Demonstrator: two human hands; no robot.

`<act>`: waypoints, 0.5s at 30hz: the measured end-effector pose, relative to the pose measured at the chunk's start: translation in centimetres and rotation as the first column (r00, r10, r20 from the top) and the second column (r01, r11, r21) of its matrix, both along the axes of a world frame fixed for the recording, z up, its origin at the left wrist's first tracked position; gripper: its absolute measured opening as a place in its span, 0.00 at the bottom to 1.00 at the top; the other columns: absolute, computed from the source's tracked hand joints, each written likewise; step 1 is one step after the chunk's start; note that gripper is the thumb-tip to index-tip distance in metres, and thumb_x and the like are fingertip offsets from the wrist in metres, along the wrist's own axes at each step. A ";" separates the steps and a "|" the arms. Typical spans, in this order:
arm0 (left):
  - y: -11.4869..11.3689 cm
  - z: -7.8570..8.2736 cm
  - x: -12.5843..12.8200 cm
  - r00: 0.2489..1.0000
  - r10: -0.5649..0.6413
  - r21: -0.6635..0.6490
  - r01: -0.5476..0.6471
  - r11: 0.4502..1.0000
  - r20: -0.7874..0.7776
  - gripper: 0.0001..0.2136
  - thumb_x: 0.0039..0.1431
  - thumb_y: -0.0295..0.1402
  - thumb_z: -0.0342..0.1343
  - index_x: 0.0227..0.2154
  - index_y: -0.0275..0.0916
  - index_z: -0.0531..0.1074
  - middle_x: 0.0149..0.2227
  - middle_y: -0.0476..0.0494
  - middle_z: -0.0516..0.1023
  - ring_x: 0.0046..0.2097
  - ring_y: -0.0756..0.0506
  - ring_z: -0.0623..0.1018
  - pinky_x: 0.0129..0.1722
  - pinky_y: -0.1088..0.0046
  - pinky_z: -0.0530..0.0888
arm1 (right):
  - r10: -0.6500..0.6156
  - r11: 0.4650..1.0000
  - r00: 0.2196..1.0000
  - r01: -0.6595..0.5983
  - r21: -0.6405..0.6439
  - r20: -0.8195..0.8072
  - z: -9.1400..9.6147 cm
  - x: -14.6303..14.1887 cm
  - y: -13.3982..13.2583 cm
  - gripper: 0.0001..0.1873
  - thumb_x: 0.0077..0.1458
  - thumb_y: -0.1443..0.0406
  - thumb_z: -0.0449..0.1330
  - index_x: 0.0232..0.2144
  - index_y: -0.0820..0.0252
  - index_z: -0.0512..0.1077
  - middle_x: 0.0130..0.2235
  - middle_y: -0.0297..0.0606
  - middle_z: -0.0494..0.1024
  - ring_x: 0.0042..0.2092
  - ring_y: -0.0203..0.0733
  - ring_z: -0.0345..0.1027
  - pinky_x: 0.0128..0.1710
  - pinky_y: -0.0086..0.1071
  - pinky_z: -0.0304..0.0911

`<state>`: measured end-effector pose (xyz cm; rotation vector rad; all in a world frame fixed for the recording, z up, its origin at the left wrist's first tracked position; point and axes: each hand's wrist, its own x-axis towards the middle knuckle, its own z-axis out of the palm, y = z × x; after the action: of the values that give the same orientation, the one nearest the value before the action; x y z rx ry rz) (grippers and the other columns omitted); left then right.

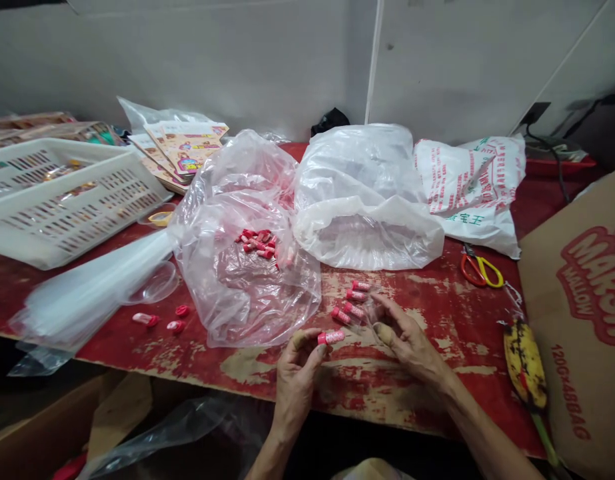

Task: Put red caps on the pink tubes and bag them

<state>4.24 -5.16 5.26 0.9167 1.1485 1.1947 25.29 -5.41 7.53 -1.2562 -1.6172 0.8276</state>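
Lower centre, my left hand (pixel 296 377) pinches a vial (pixel 331 338), long axis near-horizontal, free end toward my half-curled right hand (pixel 412 341), which loosely grips blurred clear plastic (pixel 370 315) and sits nearer the loose vials (pixel 355 311), up-left of it; box (pixel 550 300) at right reads "MALLOW", "120G×48BAG".

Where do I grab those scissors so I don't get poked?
Probably by the red and yellow handles, coming from the near side: the loops face you, while the narrow blade end points away toward the printed white bag.
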 end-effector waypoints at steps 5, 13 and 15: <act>-0.8 0.0 1.2 0.997 0.009 -0.082 -0.002 0.997 0.079 0.17 0.44 0.39 0.66 0.37 0.37 0.72 0.32 0.48 0.75 0.30 0.52 0.74 0.32 0.77 0.72 | -0.252 0.966 0.841 0.249 -0.071 -0.478 -1.8 -2.8 -1.7 0.20 0.58 0.61 0.57 0.52 0.50 0.60 0.43 0.38 0.75 0.41 0.40 0.72 0.39 0.34 0.70; -1.4 -0.6 2.1 0.981 0.032 -0.170 0.001 0.985 0.191 0.18 0.39 0.37 0.69 0.32 0.36 0.72 0.30 0.49 0.75 0.27 0.52 0.75 0.29 0.76 0.73 | -0.304 0.951 0.841 0.298 -0.087 -0.448 -3.0 -4.3 -2.9 0.12 0.54 0.60 0.60 0.39 0.54 0.64 0.38 0.37 0.72 0.37 0.39 0.70 0.36 0.31 0.69; -1.5 -0.6 2.2 0.981 0.019 -0.181 0.017 0.983 0.193 0.17 0.39 0.37 0.69 0.33 0.36 0.74 0.30 0.49 0.76 0.28 0.51 0.75 0.30 0.76 0.73 | -0.277 0.961 0.872 0.258 -0.102 -0.403 -3.2 -4.3 -3.0 0.12 0.54 0.60 0.61 0.41 0.54 0.64 0.39 0.37 0.73 0.37 0.38 0.70 0.36 0.31 0.69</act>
<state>6.40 -6.64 4.61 0.6467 1.0800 1.1328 21.01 -8.46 4.29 -1.2034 -1.0623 0.8868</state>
